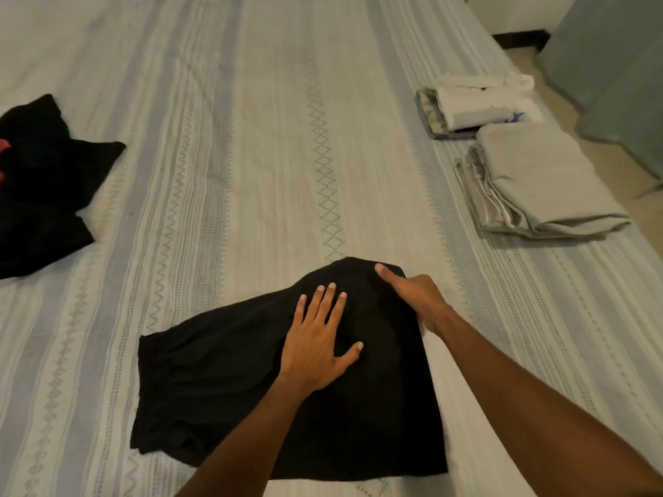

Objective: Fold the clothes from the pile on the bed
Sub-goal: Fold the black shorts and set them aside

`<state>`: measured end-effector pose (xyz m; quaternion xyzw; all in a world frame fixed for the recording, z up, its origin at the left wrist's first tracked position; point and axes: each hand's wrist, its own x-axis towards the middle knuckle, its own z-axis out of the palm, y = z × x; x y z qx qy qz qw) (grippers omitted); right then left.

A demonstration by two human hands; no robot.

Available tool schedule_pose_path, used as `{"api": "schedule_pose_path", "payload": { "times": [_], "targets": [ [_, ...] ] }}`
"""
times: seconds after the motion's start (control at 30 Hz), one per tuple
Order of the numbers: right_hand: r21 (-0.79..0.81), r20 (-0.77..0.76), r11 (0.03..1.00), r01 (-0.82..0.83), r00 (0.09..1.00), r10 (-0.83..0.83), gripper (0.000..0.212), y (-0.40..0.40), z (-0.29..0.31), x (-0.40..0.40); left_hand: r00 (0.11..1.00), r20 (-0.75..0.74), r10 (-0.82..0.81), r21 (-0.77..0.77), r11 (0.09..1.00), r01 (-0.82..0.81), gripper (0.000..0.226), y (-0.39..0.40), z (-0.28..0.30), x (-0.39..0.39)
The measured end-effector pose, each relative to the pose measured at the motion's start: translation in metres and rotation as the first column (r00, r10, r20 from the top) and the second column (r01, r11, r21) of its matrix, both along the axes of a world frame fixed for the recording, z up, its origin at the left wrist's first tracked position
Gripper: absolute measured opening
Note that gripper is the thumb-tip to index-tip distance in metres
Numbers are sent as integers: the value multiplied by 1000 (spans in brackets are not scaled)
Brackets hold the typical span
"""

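Garment: black garment (229, 389) spread on the bed (251, 138), mid-fold.
Hands: left hand (317, 344) flat, fingers spread, pressing; right hand (412, 299) grips far edge.
Next: probably fold across, smooth.

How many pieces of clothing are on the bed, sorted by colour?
Black: 2, the black garment under both hands and the black heap at far left, which may hold more than one piece
Grey: 1, the folded grey stack
White and patterned: 1, the folded white stack
Total: 4 visible bundles
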<state>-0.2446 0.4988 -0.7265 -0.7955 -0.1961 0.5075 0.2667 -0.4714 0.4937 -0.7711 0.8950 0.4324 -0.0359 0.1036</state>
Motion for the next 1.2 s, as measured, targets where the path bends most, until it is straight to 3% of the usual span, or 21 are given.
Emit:
{"api": "schedule_pose_path", "payload": {
  "times": [0.07,0.13,0.27,0.4,0.6,0.7,0.77,0.83,0.87,0.9,1.0,1.1,1.2],
  "targets": [
    [66,-247,997,-36,968,51,48,18,-1,10,1000,2,-9,-1,1000,9,92,-1,-11,3],
    [217,-326,975,49,945,25,34,25,-7,21,1000,3,-1,0,1000,1,93,-3,-15,3],
    [421,-121,891,170,984,-131,15,17,-26,32,1000,-27,-2,9,1000,2,97,-3,-17,4],
    [428,-37,901,74,997,-64,14,14,-42,26,997,-76,24,-4,1000,-25,98,-2,-19,5],
    [338,-10,940,-52,998,59,41,16,-37,30,994,-111,24,-34,999,-28,101,-1,-18,7],
    [223,135,945,-240,967,214,72,29,-27,30,989,-146,19,-68,997,-29,100,0,-13,8],
    [117,357,882,-456,849,391,86,44,-17,25,994,-108,1,-100,995,-12,91,1,-8,6],
    [-22,625,693,-720,531,572,84,58,-13,13,998,44,38,-110,993,-33,75,4,-2,1],
    [-73,675,585,-807,392,625,80,62,-13,5,986,136,99,-119,989,-83,69,8,4,-2],
    [-101,673,504,-858,314,669,76,67,-13,-4,966,196,170,-110,982,-151,65,14,9,-9],
    [-169,639,393,-904,203,742,62,79,-14,-20,949,139,283,-6,959,-285,58,41,15,-39],
    [-226,583,296,-928,115,804,36,82,-5,-35,964,18,265,-112,959,-262,57,68,25,-67],
    [-102,639,349,-932,207,741,20,67,12,-40,982,-23,185,-294,938,-183,32,87,44,-76]
  ]
}}
